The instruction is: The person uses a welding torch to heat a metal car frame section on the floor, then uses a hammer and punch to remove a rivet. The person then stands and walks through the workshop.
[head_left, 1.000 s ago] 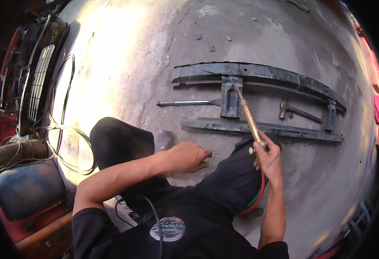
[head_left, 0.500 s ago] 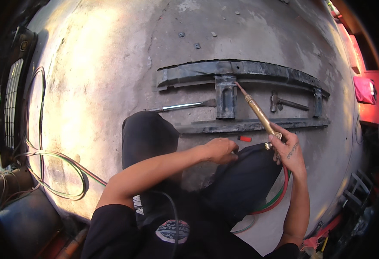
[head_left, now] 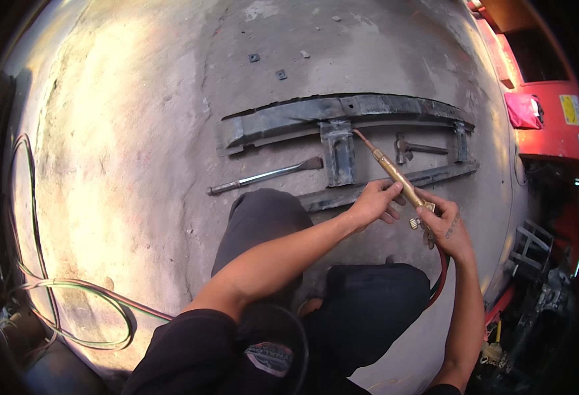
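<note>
A brass gas torch [head_left: 403, 184] slants up and left over the floor, held near its valves by my right hand [head_left: 449, 230], fingers wrapped round it. My left hand [head_left: 374, 203] meets its barrel lower down, thumb and forefinger against the brass, the other fingers loosely curled. The copper tip points at the joint between a long dark metal beam [head_left: 283, 118] and a short upright bracket [head_left: 339, 158]; no flame shows. A lower rail [head_left: 428, 176] runs partly behind my left hand and the torch. Red hose drops from the torch below my right hand.
A flat-bladed chisel bar [head_left: 266, 176] lies left of the bracket, and a hammer [head_left: 421, 149] right of it. Small metal squares [head_left: 281, 74] rest farther off. Coiled hoses [head_left: 98, 342] spread at left. A pink bag [head_left: 524, 110] hangs by the red bodywork at right.
My left hand has risen from above my knee to the torch barrel. The red cylinder on the floor no longer shows. The view has shifted, while my right hand keeps hold of the torch.
</note>
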### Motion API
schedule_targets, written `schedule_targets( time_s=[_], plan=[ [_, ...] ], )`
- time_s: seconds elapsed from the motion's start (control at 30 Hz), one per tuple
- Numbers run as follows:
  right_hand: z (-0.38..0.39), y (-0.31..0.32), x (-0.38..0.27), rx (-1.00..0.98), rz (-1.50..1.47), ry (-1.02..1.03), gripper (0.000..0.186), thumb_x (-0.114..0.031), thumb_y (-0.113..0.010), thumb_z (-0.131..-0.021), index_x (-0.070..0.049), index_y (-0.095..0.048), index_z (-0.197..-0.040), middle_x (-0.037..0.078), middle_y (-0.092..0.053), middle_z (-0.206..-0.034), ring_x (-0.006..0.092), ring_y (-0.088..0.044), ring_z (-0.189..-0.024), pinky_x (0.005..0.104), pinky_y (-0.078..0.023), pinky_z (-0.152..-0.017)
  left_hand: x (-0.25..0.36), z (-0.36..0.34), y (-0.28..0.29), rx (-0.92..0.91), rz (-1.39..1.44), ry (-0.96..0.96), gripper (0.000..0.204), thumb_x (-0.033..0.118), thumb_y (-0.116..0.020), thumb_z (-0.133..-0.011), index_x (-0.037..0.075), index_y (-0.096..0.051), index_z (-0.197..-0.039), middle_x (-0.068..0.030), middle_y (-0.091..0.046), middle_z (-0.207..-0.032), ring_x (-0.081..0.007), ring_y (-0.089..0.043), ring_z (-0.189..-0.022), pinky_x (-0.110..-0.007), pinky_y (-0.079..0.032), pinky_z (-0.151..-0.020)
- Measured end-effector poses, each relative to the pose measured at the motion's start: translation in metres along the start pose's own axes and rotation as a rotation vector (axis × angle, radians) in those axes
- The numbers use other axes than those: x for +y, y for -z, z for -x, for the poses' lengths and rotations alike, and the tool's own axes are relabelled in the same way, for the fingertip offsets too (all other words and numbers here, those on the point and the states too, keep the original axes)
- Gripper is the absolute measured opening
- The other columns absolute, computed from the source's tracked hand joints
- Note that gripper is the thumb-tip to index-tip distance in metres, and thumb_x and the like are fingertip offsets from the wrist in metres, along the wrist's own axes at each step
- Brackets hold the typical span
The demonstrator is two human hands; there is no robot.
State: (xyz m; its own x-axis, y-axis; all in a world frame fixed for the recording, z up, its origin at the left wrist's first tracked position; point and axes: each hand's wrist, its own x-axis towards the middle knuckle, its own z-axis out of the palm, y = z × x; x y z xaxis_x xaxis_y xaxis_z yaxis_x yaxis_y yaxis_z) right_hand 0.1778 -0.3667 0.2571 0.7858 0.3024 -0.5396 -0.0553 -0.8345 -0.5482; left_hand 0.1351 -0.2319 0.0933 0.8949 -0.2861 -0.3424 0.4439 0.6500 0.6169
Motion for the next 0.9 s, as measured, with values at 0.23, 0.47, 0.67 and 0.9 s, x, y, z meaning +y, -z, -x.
schedule_targets(
  time_s=[0.23, 0.47, 0.67, 0.9],
  plan=[
    [-0.005, 0.001, -0.004, -0.002, 0.002, -0.070, 0.048, -0.019, -0.066, -0.091, -0.003, -0.062, -0.137, -0.001, -0.058, -0.071, 0.0069, -0.052, -0.059, 0.0264, -0.042, -0.052, -0.012, -0.019, -0.027, 0.178, 0.353, -0.045, 0.042, 0.036, -0.047, -0.106, -0.003, -0.057, -0.118, -0.0178, -0.068, -0.105, -0.0259, -0.072, -0.073, -0.034, -0.060, -0.058],
    [-0.007, 0.001, -0.007, -0.001, -0.072, -0.136, 0.048, -0.018, -0.065, -0.091, -0.004, -0.062, -0.137, 0.000, -0.058, -0.072, 0.0070, -0.052, -0.059, 0.0264, -0.043, -0.052, -0.016, -0.031, -0.033, 0.242, 0.431, -0.065, 0.036, 0.035, -0.050, -0.105, 0.000, -0.058, -0.106, -0.0138, -0.070, -0.088, -0.0231, -0.070, -0.064, -0.032, -0.058, -0.054],
    [-0.005, 0.003, -0.008, -0.035, -0.047, -0.182, 0.050, -0.016, -0.065, -0.089, -0.005, -0.062, -0.138, 0.000, -0.060, -0.075, 0.0068, -0.053, -0.066, 0.0255, -0.044, -0.059, -0.016, -0.031, -0.026, 0.174, 0.377, -0.017, 0.040, 0.036, -0.051, -0.105, -0.003, -0.057, -0.109, -0.0159, -0.068, -0.095, -0.0242, -0.070, -0.067, -0.033, -0.059, -0.057],
    [-0.008, 0.008, 0.031, 0.005, -0.073, -0.081, 0.053, -0.014, -0.065, -0.088, 0.000, -0.060, -0.138, 0.001, -0.060, -0.079, 0.0086, -0.055, -0.072, 0.0265, -0.046, -0.065, -0.017, -0.034, -0.026, 0.141, 0.341, 0.031, 0.040, 0.036, -0.055, -0.104, -0.004, -0.057, -0.109, -0.0158, -0.068, -0.093, -0.0215, -0.070, -0.067, -0.030, -0.060, -0.056]
  ],
)
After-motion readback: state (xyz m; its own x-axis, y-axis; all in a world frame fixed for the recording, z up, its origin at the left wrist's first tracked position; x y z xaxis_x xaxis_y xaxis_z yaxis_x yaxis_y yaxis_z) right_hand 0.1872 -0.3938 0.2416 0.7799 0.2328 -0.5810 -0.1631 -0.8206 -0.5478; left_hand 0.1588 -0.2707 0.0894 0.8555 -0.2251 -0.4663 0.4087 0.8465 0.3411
